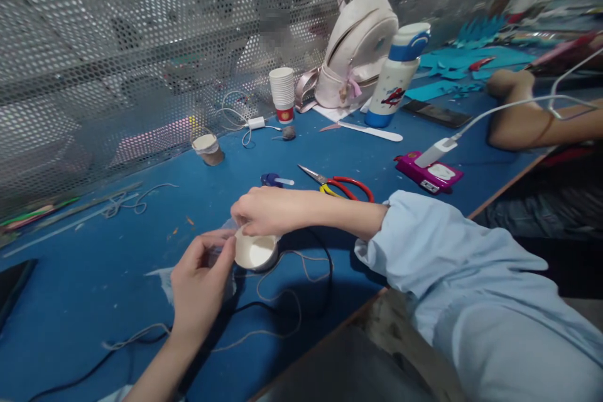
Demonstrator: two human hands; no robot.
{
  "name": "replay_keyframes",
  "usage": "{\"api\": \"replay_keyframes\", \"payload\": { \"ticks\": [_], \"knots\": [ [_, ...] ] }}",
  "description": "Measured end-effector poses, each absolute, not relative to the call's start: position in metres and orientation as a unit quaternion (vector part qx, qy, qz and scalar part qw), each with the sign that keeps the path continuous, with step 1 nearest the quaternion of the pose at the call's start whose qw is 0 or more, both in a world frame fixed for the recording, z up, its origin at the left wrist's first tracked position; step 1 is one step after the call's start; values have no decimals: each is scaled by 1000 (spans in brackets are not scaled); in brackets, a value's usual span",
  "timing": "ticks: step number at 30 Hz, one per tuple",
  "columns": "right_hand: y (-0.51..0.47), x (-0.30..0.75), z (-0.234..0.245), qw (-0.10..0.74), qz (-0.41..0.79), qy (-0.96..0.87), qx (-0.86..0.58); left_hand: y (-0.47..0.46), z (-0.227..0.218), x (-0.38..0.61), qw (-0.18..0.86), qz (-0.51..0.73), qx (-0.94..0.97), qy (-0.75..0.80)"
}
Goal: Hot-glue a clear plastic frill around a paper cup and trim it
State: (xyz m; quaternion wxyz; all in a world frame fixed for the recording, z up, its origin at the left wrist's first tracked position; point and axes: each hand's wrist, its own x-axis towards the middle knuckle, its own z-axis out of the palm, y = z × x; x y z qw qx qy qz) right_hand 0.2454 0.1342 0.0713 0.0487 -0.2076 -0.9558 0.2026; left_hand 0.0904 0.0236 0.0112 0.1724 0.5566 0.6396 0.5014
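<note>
A small white paper cup (258,256) sits tilted at the table's near middle, with its opening towards me. My left hand (201,279) pinches the cup's left rim between thumb and fingers. Reaching in from the right, my right hand (264,212) is closed at the far left part of the same rim; its fingertips partly hide the edge. Anything thin between the fingertips is too small to make out. Thin pale string (298,308) lies in loops beside the cup. Crumpled translucent plastic (166,282) lies partly behind my left hand.
Scissors with red and yellow handles (351,188) and a blue-capped item (271,180) lie beyond my right arm. Farther back stand stacked cups (281,94), a covered cup (208,149), a backpack (360,44) and a bottle (396,78). Another person's arm (527,113) rests at right, near a purple power strip (428,173).
</note>
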Motion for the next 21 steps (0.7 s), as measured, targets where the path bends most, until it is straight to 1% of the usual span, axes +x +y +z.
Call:
{"api": "replay_keyframes", "payload": {
  "ticks": [6, 11, 15, 18, 21],
  "knots": [
    [134, 243, 66, 53, 196, -957, -207, 25, 16, 89, 197, 492, 565, 633],
    [136, 246, 71, 38, 215, -955, -201, 26, 22, 88, 257, 462, 530, 663],
    [138, 250, 76, 18, 237, -954, -182, 26, 24, 90, 303, 467, 487, 674],
    [138, 251, 78, 13, 249, -952, -179, 26, 24, 92, 312, 470, 471, 678],
    [136, 249, 77, 25, 256, -950, -178, 26, 24, 93, 308, 469, 472, 680]
  ]
}}
